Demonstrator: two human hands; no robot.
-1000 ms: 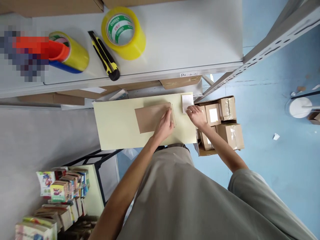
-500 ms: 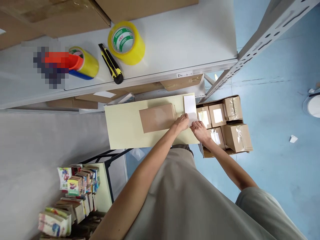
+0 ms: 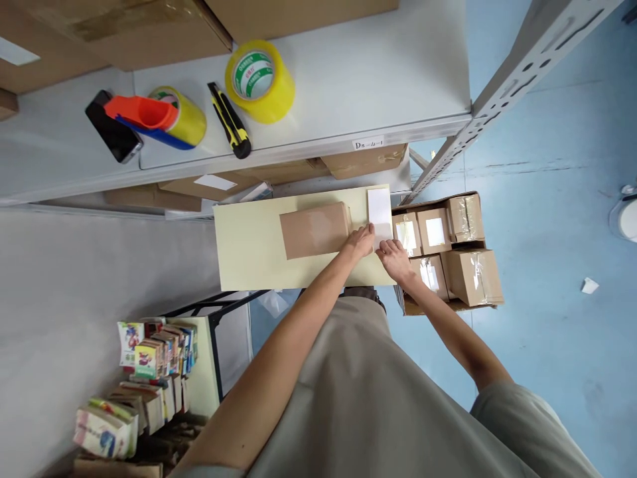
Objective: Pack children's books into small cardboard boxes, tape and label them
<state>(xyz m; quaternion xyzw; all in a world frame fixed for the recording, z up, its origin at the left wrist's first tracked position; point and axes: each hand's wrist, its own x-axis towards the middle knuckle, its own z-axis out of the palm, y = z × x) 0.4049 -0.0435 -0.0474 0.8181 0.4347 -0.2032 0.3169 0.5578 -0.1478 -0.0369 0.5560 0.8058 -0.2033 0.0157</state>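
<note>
A white strip of paper, seemingly labels (image 3: pixel 379 204), lies at the right end of the pale yellow board (image 3: pixel 243 255). My left hand (image 3: pixel 361 241) is closed at the strip's near left edge, fingers pinched on it. At the near right corner my right hand (image 3: pixel 394 257) also pinches the paper, its fingertips bent together. Left of the strip rests a closed brown cardboard box (image 3: pixel 314 230), lying flat on the board, close to my left hand but not held.
A large carton (image 3: pixel 413 307) with several small taped boxes adjoins the board's right end. Above, the grey shelf (image 3: pixel 368 79) carries a tape roll (image 3: pixel 259 81), a utility knife (image 3: pixel 229 121), a tape dispenser (image 3: pixel 154 119) and a phone (image 3: pixel 113 126). Books (image 3: pixel 159 358) stand at lower left.
Both hands stay at the strip's near end with barely any movement. The view has shifted slightly, so the shelf items appear a little further right.
</note>
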